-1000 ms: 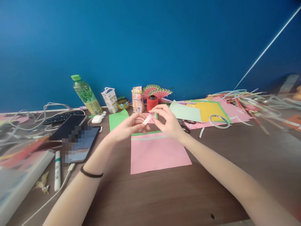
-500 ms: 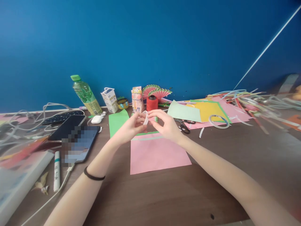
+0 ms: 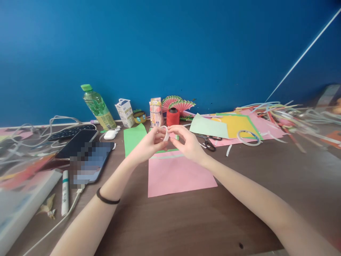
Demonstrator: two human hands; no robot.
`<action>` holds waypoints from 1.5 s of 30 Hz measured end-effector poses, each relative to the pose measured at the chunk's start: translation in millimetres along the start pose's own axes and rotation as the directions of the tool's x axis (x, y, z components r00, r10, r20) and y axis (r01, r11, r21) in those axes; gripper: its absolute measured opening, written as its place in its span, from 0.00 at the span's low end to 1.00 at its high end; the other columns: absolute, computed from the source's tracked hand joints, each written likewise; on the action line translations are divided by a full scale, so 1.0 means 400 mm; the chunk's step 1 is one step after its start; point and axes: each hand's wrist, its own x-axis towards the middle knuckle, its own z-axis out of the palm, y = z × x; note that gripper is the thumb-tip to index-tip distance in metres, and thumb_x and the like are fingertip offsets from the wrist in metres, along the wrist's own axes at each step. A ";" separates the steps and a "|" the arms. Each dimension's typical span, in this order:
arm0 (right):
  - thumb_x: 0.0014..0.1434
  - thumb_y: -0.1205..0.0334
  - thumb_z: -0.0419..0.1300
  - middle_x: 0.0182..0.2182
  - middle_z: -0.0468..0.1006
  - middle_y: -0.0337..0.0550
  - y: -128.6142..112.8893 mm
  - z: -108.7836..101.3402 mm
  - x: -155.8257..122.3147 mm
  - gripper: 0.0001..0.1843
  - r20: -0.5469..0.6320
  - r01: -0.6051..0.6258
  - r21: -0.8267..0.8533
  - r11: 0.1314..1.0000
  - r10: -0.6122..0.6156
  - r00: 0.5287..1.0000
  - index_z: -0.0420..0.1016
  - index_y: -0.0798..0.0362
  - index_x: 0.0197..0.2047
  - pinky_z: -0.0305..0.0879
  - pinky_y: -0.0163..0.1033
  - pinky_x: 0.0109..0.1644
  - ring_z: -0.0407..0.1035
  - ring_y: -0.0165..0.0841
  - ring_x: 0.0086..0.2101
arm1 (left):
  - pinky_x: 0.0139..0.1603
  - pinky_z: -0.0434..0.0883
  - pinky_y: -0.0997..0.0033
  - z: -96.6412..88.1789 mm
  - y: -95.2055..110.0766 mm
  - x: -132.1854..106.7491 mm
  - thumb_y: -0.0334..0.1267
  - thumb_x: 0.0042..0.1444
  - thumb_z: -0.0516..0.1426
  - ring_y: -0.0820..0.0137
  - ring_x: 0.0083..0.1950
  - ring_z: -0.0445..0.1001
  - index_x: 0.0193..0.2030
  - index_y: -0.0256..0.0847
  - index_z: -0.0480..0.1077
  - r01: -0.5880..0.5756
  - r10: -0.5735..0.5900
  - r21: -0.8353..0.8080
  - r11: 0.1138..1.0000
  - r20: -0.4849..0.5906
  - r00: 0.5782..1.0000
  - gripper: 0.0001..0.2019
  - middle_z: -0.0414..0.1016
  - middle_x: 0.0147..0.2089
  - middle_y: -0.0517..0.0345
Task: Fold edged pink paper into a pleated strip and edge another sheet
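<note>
My left hand (image 3: 147, 145) and my right hand (image 3: 188, 144) meet above the far edge of a pink paper sheet (image 3: 178, 176) lying on the brown table (image 3: 186, 220). Both pinch a small white paper strip (image 3: 165, 133) that is curled into a loop between the fingertips. A pale strip and a green strip run along the pink sheet's top edge (image 3: 166, 153). A black band circles my left wrist.
A green sheet (image 3: 133, 137) lies left of my hands. Behind stand a green-capped bottle (image 3: 97, 106), a small carton (image 3: 124, 113), red thread spool (image 3: 172, 116) and paper fans (image 3: 177, 103). Scissors (image 3: 206, 142), a tape ring (image 3: 248, 138) and coloured paper lie right; phones (image 3: 85, 156), cables and a glue stick (image 3: 65, 192) lie left.
The white strip was held out straight between my hands; now it is bent round into a loop, and my hands have drawn closer together.
</note>
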 end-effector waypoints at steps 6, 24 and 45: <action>0.56 0.69 0.52 0.45 0.70 0.45 0.005 -0.004 0.000 0.09 0.013 0.011 0.013 1.000 -0.011 1.000 0.67 0.50 0.40 0.61 0.44 0.53 0.64 0.34 0.49 | 0.33 0.70 0.73 -0.005 -0.002 -0.002 0.42 0.52 0.55 0.73 0.34 0.71 0.40 0.42 0.58 0.003 -0.003 0.019 1.000 0.005 1.000 0.12 0.70 0.34 0.60; 0.56 0.69 0.52 0.45 0.71 0.46 -0.006 -0.006 0.001 0.08 0.002 0.033 0.032 0.999 -0.033 0.999 0.70 0.51 0.38 0.63 0.44 0.51 0.65 0.34 0.48 | 0.36 0.69 0.70 0.007 0.028 -0.006 0.42 0.52 0.55 0.74 0.32 0.71 0.45 0.40 0.65 0.038 -0.038 -0.014 0.999 0.042 0.998 0.14 0.72 0.33 0.60; 0.55 0.66 0.54 0.33 0.70 0.39 -0.029 -0.019 0.009 0.11 -0.091 -0.127 0.142 0.982 0.140 0.986 0.65 0.51 0.44 0.65 0.37 0.38 0.68 0.30 0.35 | 0.26 0.64 0.74 0.046 0.041 -0.008 0.38 0.52 0.55 0.73 0.24 0.72 0.33 0.41 0.57 0.070 -0.087 -0.148 0.987 -0.113 0.990 0.09 0.72 0.25 0.64</action>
